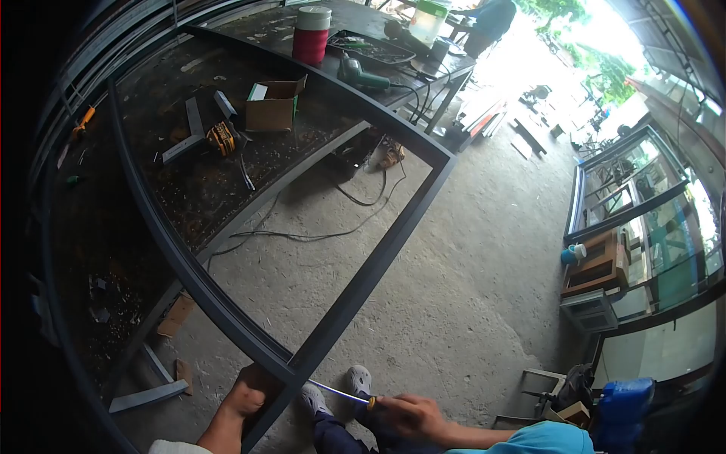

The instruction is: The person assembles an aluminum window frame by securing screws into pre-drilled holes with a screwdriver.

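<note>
A large dark metal frame (359,284) lies across the work table and juts out over the floor. My left hand (253,390) is closed around the frame near its front corner, with the fingers partly hidden behind the bar. Right of that corner, my right hand (412,416) grips the yellowish handle of a screwdriver (371,403). The tool's long thin shaft points left toward the frame's corner, and its tip meets the frame's edge.
On the dark table (151,219) are a cardboard box (271,113), a yellow-black tool (222,139), metal pieces, a red-white jug (311,36) and a green power tool (363,74). Cables lie on the floor. Window frames (628,181) lean at right. A person (493,21) is at the back.
</note>
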A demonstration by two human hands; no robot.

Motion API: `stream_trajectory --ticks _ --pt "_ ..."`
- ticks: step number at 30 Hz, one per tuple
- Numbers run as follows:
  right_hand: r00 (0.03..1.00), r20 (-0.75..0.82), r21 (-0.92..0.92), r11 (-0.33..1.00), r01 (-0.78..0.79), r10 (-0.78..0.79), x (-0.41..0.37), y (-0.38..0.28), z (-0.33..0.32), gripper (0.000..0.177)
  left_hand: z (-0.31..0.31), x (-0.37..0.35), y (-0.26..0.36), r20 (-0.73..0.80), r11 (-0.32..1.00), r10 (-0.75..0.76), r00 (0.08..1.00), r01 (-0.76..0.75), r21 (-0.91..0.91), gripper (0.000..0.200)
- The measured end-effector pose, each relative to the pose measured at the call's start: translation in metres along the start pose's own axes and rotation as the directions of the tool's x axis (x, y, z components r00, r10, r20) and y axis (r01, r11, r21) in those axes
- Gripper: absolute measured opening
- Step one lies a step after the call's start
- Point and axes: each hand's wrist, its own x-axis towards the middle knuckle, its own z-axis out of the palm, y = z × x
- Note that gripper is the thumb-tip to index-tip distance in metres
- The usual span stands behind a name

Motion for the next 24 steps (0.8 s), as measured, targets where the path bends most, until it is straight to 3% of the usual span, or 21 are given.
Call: stream_trajectory --ticks 1,2,3,4,5,6,7,10,13,14,16,20,21,22,23,24 --pt "0.992 -0.098 -0.297 0.954 0.047 -0.079 0.001 -0.002 0.001 0.033 0.000 0.004 0.001 -0.022 0.998 0.036 0.999 -0.035 0.048 0.044" --pt "0.992 -0.099 -0.297 0.953 0.050 -0.083 0.004 -0.003 0.001 0.033 0.001 0.001 0.005 -0.022 0.998 0.039 0.999 -0.038 0.050 0.044" --pt "0.998 -0.010 0.026 0.998 -0.061 0.061 0.012 -0.002 -0.001 0.030 0.001 -0.003 0.011 -0.082 0.986 -0.166 0.983 0.164 -0.028 0.043" --pt "0.977 0.124 0.327 0.923 -0.205 0.173 0.019 0.001 -0.007 0.027 0.003 -0.006 0.013 -0.124 0.927 -0.368 0.922 0.353 -0.125 0.041" --pt "0.930 0.280 0.573 0.735 -0.362 0.240 0.022 0.007 -0.011 0.024 0.004 -0.009 0.006 -0.120 0.926 -0.370 0.921 0.354 -0.132 0.041" --pt "0.760 0.545 0.684 0.335 -0.648 0.355 0.028 0.015 -0.015 0.022 0.002 -0.010 -0.002 -0.096 0.968 -0.230 0.968 0.218 -0.125 0.041" --pt "0.763 0.539 0.686 0.340 -0.644 0.358 0.024 0.019 -0.016 0.022 0.001 -0.007 -0.008 -0.073 0.990 -0.082 0.994 0.073 -0.120 0.041" --pt "0.901 0.334 0.582 0.692 -0.428 0.276 0.010 0.016 -0.011 0.027 -0.002 0.000 -0.011 -0.004 0.999 0.043 0.999 -0.043 -0.029 0.043" --pt "0.981 0.160 0.352 0.922 -0.162 0.111 0.007 0.010 -0.007 0.035 0.002 0.001 0.003 -0.019 0.997 0.072 0.997 -0.072 -0.004 0.044" --pt "0.981 0.152 0.355 0.920 -0.164 0.117 0.007 0.010 -0.007 0.035 0.005 0.004 0.008 -0.009 0.998 0.070 0.997 -0.070 -0.007 0.044" --pt "0.959 0.184 0.462 0.842 -0.279 0.216 0.007 0.013 -0.006 0.031 0.013 0.009 0.019 -0.026 0.979 -0.028 0.999 0.022 -0.204 0.044" --pt "0.881 0.316 0.627 0.620 -0.472 0.351 0.019 0.025 -0.003 0.030 0.015 0.007 0.023 -0.059 0.980 -0.044 0.997 0.032 -0.197 0.045" --pt "0.882 0.316 0.626 0.621 -0.471 0.350 0.025 0.031 -0.008 0.030 0.011 0.007 0.020 -0.022 0.988 -0.064 0.998 0.061 -0.140 0.045" --pt "0.673 0.684 0.625 0.251 -0.739 0.282 0.034 0.037 -0.017 0.025 0.008 0.008 0.019 0.016 0.993 -0.086 0.996 0.087 -0.081 0.045" --pt "0.403 0.914 0.405 -0.115 -0.907 0.042 0.037 0.041 -0.022 0.021 0.010 0.009 0.019 0.020 0.993 -0.086 0.996 0.088 -0.079 0.045" --pt "0.406 0.913 0.407 -0.115 -0.906 0.039 0.035 0.038 -0.020 0.021 0.012 0.009 0.020 0.006 0.994 -0.029 1.000 0.030 -0.107 0.045"
